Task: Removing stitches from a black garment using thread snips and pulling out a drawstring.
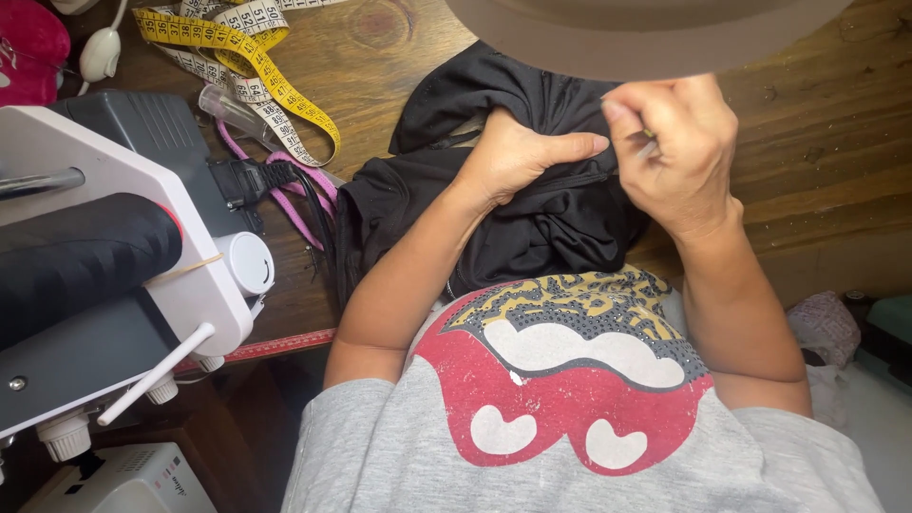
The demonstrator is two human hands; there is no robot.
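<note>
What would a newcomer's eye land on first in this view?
First the two hands at top centre: the left hand presses into bunched black fabric on the wooden table, while the right hand pinches something thin at its edge. Next the yellow measuring tape coiled at upper left, above the white sewing machine.

The person wears a grey T-shirt (pixel 399 456) with a red, white and gold print.

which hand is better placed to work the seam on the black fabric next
Probably the right hand: its fingertips pinch what looks like a small tool at the fold of the black fabric. The left hand lies pressed on the cloth, holding it down.
</note>
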